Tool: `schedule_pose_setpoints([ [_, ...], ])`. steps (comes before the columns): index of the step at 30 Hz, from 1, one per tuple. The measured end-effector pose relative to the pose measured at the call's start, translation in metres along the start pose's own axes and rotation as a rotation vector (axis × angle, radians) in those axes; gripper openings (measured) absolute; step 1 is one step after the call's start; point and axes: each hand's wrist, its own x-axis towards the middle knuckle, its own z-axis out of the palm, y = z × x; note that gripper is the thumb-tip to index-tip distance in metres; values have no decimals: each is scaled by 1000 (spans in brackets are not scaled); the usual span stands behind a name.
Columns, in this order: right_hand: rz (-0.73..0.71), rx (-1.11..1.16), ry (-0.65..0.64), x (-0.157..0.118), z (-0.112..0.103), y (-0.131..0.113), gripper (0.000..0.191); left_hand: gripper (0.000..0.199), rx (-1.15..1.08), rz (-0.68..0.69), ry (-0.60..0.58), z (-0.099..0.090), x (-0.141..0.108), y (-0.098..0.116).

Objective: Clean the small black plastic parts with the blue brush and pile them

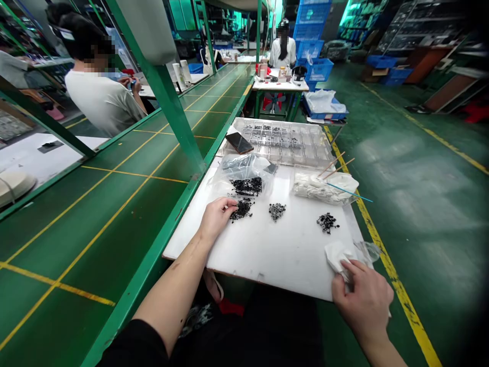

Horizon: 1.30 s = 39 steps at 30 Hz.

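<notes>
My left hand (217,218) is at the left edge of a loose pile of small black parts (243,209), its fingertips pinched together. Whatever lies between those fingertips is too small to make out. Behind the pile, a clear plastic bag (244,165) lies open with more black parts (246,186) at its mouth. Small metallic ring-like pieces (277,211) form a heap in the middle of the white tabletop (263,250). Farther right is a smaller cluster of black pieces (327,223). At the right front corner, my right hand (362,294) grips a crumpled white cloth or tissue (338,255).
A clear compartment tray (305,135) spans the back of the table, with a phone (239,142) at its left. Sticks (349,192) lie over a bagged white bundle (321,186). A green conveyor (126,188) runs along the left; a co-worker (101,99) sits beyond it.
</notes>
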Motion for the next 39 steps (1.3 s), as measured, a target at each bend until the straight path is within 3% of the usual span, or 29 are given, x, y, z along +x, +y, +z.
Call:
schedule_pose_setpoints([
  [8, 54, 12, -123, 0, -1, 3, 29, 21, -391, -147, 91, 1, -6, 37],
  [13, 81, 129, -37, 8, -15, 4, 39, 23, -707, -189, 74, 8, -17, 83],
  [17, 41, 376, 82, 64, -37, -20, 48, 24, -870, -198, -37, 29, -11, 117],
  [19, 17, 638, 70, 107, -40, -44, 56, 24, -935, -194, -103, 44, -3, 129],
  [21, 2, 831, -22, 146, -34, -68, 55, 24, -988, -185, -155, 60, 6, 136],
  [23, -17, 947, -92, 172, -18, -87, 45, 26, -1025, -180, -189, 75, 15, 136],
  [25, 31, 1040, -50, 181, 4, -99, 27, 28, -1041, -185, -205, 88, 21, 129],
  [27, 110, 1124, -29, 177, 26, -104, 18, 30, -1036, -205, -220, 99, 24, 116],
  [30, 260, 1248, -149, 162, 52, -102, 16, 36, -1006, -245, -259, 107, 26, 95],
  [34, 379, 1320, -292, 156, 63, -95, 17, 28, -940, -261, -319, 108, 27, 78],
  [37, 332, 1279, -284, 160, 64, -93, 14, 17, -873, -248, -355, 108, 26, 74],
  [39, 290, 1242, -276, 161, 63, -92, 16, 23, -833, -228, -390, 108, 25, 74],
])
